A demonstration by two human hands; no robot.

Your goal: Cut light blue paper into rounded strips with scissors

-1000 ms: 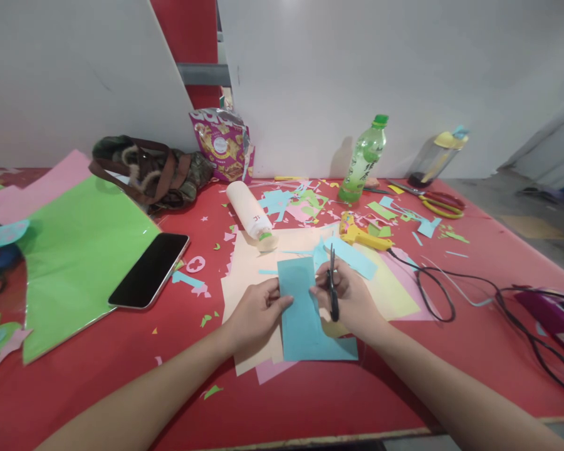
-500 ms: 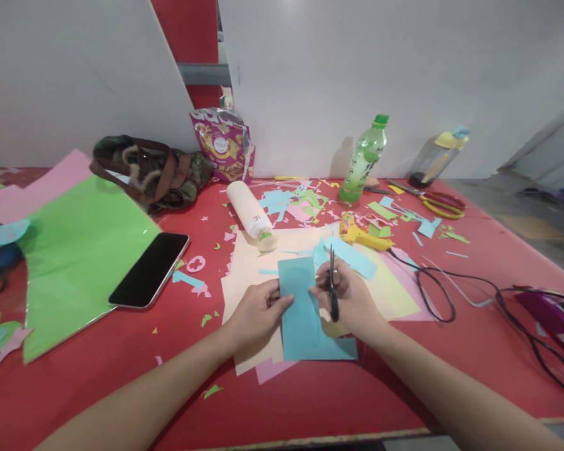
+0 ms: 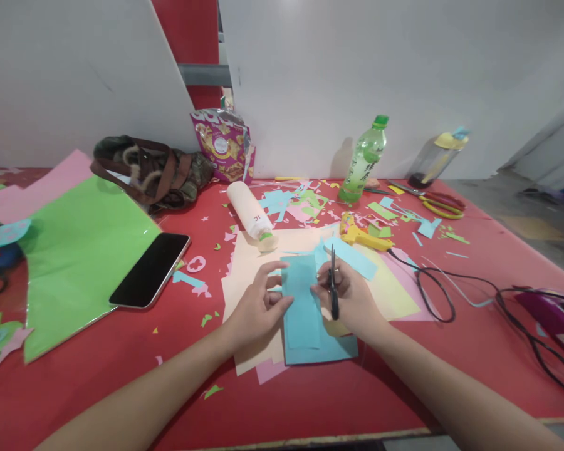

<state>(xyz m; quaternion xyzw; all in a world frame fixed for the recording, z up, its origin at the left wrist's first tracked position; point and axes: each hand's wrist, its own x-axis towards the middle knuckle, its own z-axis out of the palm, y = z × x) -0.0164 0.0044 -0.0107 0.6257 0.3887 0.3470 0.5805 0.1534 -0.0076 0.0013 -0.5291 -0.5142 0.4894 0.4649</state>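
A narrow piece of light blue paper stands in front of me, overlapping a larger blue sheet beneath it. My left hand grips its left edge, thumb on the near face and index finger raised along the upper edge. At the right edge, the fingertips of my right hand touch the paper. That same hand holds black-handled scissors, blades pointing up; whether the blades are apart is hard to make out. Under both hands lie cream sheets with pink and yellow ones.
Beyond the sheets lie a white bottle on its side and a yellow glue gun with a black cable. A phone rests on a green sheet to the left. A green drink bottle stands behind scattered paper scraps.
My left index finger has lifted and spread toward the paper's upper edge. The narrow blue paper has shifted slightly, showing its lower edge apart from the larger sheet. The right hand barely moves.
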